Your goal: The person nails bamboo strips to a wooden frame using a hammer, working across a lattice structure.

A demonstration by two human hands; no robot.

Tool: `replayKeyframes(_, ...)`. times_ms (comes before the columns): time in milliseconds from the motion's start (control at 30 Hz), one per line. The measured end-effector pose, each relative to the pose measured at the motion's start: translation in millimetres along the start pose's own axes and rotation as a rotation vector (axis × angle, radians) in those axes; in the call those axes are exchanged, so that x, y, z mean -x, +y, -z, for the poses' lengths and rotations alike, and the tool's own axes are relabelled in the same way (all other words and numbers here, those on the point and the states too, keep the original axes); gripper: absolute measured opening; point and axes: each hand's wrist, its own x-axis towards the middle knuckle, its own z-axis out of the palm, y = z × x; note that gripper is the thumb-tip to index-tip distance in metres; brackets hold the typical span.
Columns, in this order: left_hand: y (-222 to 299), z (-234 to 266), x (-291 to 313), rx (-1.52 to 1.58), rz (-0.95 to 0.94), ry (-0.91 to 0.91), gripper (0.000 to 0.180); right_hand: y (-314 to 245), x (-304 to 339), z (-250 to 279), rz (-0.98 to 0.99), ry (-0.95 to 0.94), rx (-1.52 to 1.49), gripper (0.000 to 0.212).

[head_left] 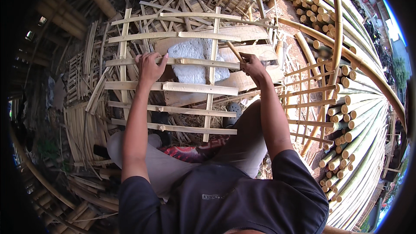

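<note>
1. An outdoor bamboo yard is seen around the fingers; to their right, a large stack of cut poles is piled, cut ends turned toward the right hand; to their left, loose bamboo strips are heaped.
2. Between the two hands an open lattice is spread, made of six slats set across two long rails; to the right of the right fingers, a second lattice is seen, well apart from them.
3. Beneath the first lattice, wooden boards are laid, and a pale stone block is set on them; the block lies between the hands, behind the slats, so any downward path there is barred by it.
4. The third slat from the far side is stretched left to right, from hand to hand, over the block; its left part is met by the left hand, while its right tip is nearest the right fingers.
5. A short wooden stick is gripped in the closed right fingers, slanted away and leftward; its other end is hidden.
6. The left fingers are bent over the slat, thumb spread apart; whether it is firmly pinched cannot be told.
</note>
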Motion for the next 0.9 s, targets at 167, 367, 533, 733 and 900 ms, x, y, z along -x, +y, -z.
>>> replayKeyframes(167, -0.4, 4.3, -1.9, -0.024, 0.016, -0.007, 0.040, 0.8, 0.3, 0.3, -0.008, 0.035, 0.025, 0.061)
replayKeyframes(367, -2.8, 15.9, -13.1, 0.047, 0.061, -0.037, 0.040, 0.9, -3.5, 4.9, 0.037, 0.041, 0.038, 0.059)
replayKeyframes(533, -3.9, 44.3, -18.6, 0.070, 0.026, -0.138, 0.037, 5.5, 5.0, 7.9, 0.018, 0.066, -0.017, 0.058)
replayKeyframes(733, 7.3, 84.9, -26.1, -0.076, -0.070, -0.223, 0.034, 15.7, 5.9, 15.0, -0.002, 0.062, 0.019, 0.061)
replayKeyframes(900, 3.3, 104.9, -38.5, -0.159, -0.070, -0.307, 0.038, 22.4, 6.1, 17.5, -0.002, 0.099, 0.041, 0.059)
